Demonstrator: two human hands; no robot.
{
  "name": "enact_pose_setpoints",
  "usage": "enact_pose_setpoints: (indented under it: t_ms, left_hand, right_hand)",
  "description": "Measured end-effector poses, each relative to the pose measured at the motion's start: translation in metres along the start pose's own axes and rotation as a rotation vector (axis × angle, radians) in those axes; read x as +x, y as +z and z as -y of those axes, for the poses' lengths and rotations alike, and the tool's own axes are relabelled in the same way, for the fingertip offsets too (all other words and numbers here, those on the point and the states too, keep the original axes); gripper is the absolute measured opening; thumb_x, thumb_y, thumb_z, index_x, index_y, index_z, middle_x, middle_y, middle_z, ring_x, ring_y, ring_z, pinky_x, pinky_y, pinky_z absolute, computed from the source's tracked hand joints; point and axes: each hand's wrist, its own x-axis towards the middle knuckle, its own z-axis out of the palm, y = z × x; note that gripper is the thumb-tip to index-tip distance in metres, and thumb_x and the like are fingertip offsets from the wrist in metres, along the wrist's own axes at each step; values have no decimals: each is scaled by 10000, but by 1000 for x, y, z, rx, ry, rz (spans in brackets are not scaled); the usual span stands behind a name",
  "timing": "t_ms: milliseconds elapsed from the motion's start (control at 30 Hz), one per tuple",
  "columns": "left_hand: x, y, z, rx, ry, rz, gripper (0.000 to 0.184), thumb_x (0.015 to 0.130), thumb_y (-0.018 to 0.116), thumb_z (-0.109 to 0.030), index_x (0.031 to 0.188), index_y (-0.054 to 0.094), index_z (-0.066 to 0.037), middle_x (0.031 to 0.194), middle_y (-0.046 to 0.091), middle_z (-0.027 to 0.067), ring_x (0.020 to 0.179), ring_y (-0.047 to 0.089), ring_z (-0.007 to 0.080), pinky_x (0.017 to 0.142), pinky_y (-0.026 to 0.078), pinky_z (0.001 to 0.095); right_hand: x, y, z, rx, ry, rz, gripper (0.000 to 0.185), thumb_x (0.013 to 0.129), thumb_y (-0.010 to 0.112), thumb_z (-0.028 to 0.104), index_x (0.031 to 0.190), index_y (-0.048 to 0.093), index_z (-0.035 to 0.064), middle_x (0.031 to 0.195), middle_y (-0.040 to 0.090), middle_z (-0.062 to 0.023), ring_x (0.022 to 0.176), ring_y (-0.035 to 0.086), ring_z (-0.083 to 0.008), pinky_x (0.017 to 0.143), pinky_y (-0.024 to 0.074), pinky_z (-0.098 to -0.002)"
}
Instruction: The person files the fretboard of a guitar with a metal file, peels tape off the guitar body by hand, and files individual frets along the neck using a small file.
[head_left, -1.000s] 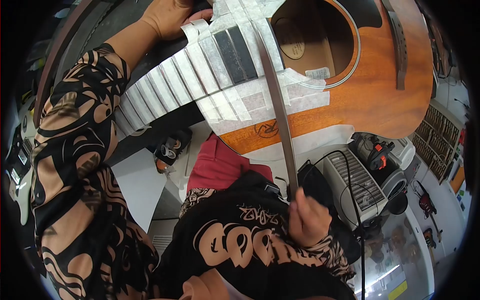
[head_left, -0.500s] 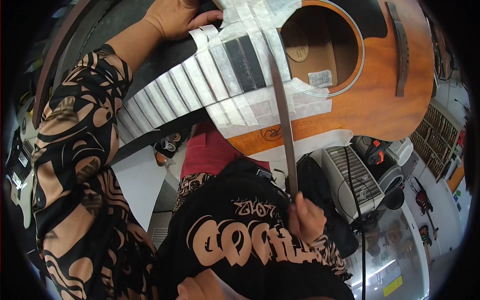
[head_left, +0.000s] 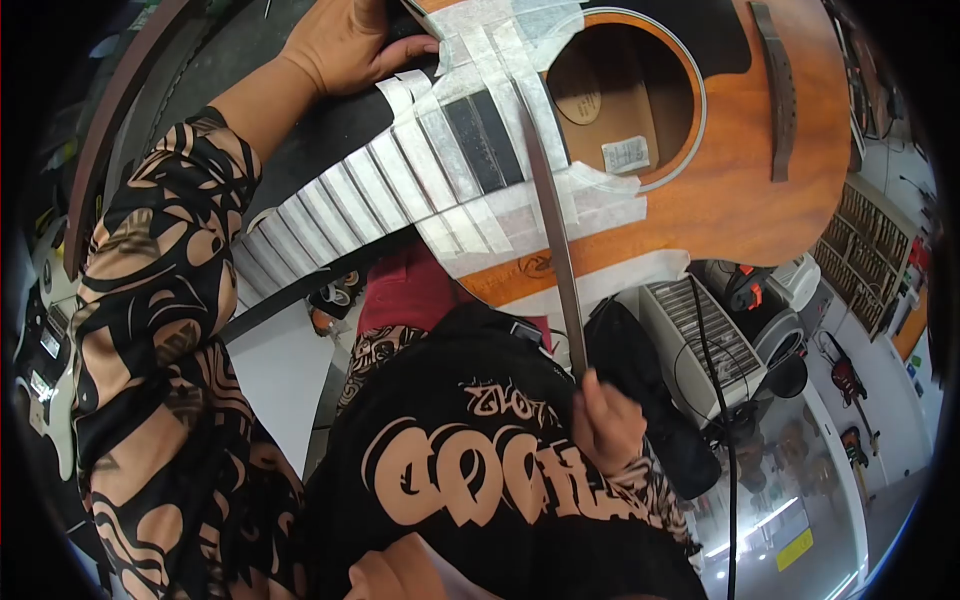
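Observation:
An acoustic guitar (head_left: 740,130) lies across the top of the view, its fretboard (head_left: 360,195) and the wood around it covered with strips of masking tape (head_left: 470,235). A dark strip of bare fretboard (head_left: 485,140) shows between the tapes. My right hand (head_left: 610,425) is closed round the near end of a long flat file (head_left: 558,240). The file runs up over the guitar's edge, and its far end lies over the taped fretboard beside the soundhole. My left hand (head_left: 345,50) grips the guitar's far side near the neck joint, thumb against it; its other fingers are partly cut off.
A dark work surface (head_left: 270,150) lies under the neck. Below the guitar's right side are a grey slatted box (head_left: 695,330), a black cable (head_left: 728,460) and a glass-topped counter (head_left: 780,500). A tool rack (head_left: 865,255) stands at right.
The view has shifted slightly, so the guitar appears farther left. The file and my right hand show a little higher. My left hand stays at the guitar's far side.

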Motion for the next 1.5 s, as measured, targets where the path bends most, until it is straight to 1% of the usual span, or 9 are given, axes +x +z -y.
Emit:
enact_pose_setpoints:
  t_ms: [167, 333, 467, 500, 567, 667, 767, 967, 1500]
  left_hand:
    - [-6, 9, 17, 26, -45, 35, 890, 866, 638, -349, 1574, 196, -39, 1473, 419, 315, 1224, 478, 520, 1029, 361, 559]
    - [-2, 17, 32, 0, 155, -193, 1258, 877, 669, -347, 1457, -416, -87, 1515, 366, 348, 1298, 453, 552, 1067, 359, 608]
    - [2, 7, 39, 52, 213, -157, 1373, 804, 809, -199, 1479, -381, -84, 1481, 406, 351, 1288, 473, 526, 1054, 401, 556]
    - [-22, -9, 32, -61, -53, 10, 1352, 748, 847, -105, 1544, -246, -70, 1441, 451, 330, 1260, 496, 509, 1034, 433, 518]
    - [-18, -67, -16, 159, -189, -23, 946, 763, 819, -86, 1545, 287, -82, 1375, 512, 254, 1227, 538, 445, 1021, 469, 461]
    - [-28, -100, -79, 228, -547, -225, 441, 881, 703, -81, 1310, 608, -38, 1364, 508, 194, 1248, 534, 378, 1057, 444, 419]
    - [-12, -99, -170, 17, -854, -494, 412, 889, 682, -120, 1281, 622, -8, 1214, 624, 150, 1158, 598, 311, 987, 456, 375]
    - [9, -61, -228, 137, -634, -518, 640, 757, 823, -176, 1316, 591, 35, 1264, 599, 221, 1182, 570, 383, 1032, 431, 432]
    - [13, -49, -218, 246, -654, -487, 582, 822, 763, -377, 1235, 641, 15, 1204, 608, 225, 1095, 590, 370, 962, 429, 447]
  right_hand:
    - [95, 7, 15, 105, 77, -29, 471, 811, 703, -98, 1275, 650, -34, 696, 629, -134, 527, 615, -246, 503, 489, -298]
    - [27, -12, -10, 227, 48, -79, 410, 824, 697, -79, 1230, 644, -99, 791, 698, -201, 591, 688, -234, 545, 516, -281]
    - [0, -22, -35, 312, 76, -70, 423, 805, 694, -61, 1220, 638, -119, 867, 730, -230, 701, 747, -243, 602, 542, -261]
    - [-8, -25, -37, 302, 108, -41, 422, 808, 685, -67, 1223, 637, -120, 866, 729, -228, 693, 744, -238, 602, 543, -263]
    - [-12, -29, -44, 298, 130, 4, 421, 810, 676, -73, 1226, 635, -121, 865, 729, -227, 685, 741, -234, 603, 545, -265]
    - [-12, -31, -46, 331, 158, 56, 420, 807, 666, -86, 1225, 637, -123, 837, 724, -221, 649, 730, -234, 585, 542, -268]
    - [-13, -20, -47, 296, 49, -15, 400, 784, 673, -103, 1184, 672, -107, 751, 701, -191, 580, 698, -235, 528, 520, -275]
    - [-15, -9, -45, 260, 16, -22, 418, 772, 667, -121, 1185, 695, -67, 650, 618, -104, 463, 551, -161, 473, 464, -253]
    - [-23, 1, -39, 109, -89, -47, 503, 754, 699, -112, 1253, 660, -60, 660, 618, -91, 464, 542, -188, 461, 465, -280]
